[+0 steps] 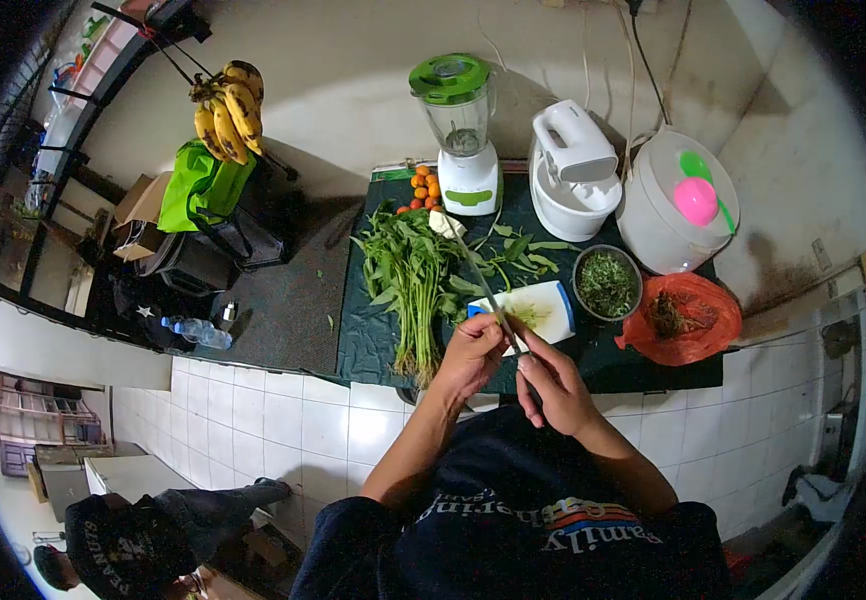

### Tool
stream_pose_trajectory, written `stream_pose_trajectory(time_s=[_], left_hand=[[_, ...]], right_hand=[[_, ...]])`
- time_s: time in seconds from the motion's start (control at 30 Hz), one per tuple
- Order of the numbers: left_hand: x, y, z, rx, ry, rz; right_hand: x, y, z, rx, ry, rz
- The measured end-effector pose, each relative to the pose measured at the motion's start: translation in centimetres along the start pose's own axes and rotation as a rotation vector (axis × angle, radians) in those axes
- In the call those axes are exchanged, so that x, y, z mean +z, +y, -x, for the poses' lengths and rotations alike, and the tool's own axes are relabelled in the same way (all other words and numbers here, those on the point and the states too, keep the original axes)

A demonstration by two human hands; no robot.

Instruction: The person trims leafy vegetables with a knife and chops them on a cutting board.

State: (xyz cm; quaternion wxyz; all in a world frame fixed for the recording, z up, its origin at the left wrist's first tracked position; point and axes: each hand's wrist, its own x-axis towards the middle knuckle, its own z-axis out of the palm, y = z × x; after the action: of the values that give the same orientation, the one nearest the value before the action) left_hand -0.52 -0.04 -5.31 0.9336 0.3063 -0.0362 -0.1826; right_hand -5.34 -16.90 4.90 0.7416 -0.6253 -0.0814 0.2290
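Note:
A long knife (484, 279) points away from me over the cutting board, its tip near a white block (445, 224). My right hand (556, 388) is closed around its handle. My left hand (474, 352) is closed too, its fingertips pinched against the blade near the handle. Below the blade lies a white cutting board (551, 312) with blue ends and some chopped green bits on it. To the left rests a large bunch of leafy greens (415, 290), roots toward me. Loose leaves (520, 250) lie behind the board. Right of it stands a bowl of chopped greens (607, 283).
A red plastic bag (705, 338) with scraps sits at the table's right edge. Behind are a blender (469, 180), a white stand mixer (575, 195), a rice cooker (653, 225) and orange fruits (423, 183). Bananas (229, 118) hang left. Another person (133, 535) is at lower left.

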Motion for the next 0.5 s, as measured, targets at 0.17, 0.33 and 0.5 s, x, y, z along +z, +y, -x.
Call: stream_pose_trajectory(time_s=[0.17, 0.33, 0.5], left_hand=[[-0.3, 0.0, -0.3, 0.014, -0.043, -0.009], [1.5, 0.8, -0.2, -0.013, 0.029, -0.005], [0.8, 0.5, -0.3, 0.003, 0.052, -0.117]], right_hand=[[0.1, 0.0, 0.1, 0.021, -0.007, -0.019], [0.0, 0.0, 0.0, 0.026, -0.026, -0.012], [0.1, 0.3, 0.1, 0.035, -0.036, -0.022]])
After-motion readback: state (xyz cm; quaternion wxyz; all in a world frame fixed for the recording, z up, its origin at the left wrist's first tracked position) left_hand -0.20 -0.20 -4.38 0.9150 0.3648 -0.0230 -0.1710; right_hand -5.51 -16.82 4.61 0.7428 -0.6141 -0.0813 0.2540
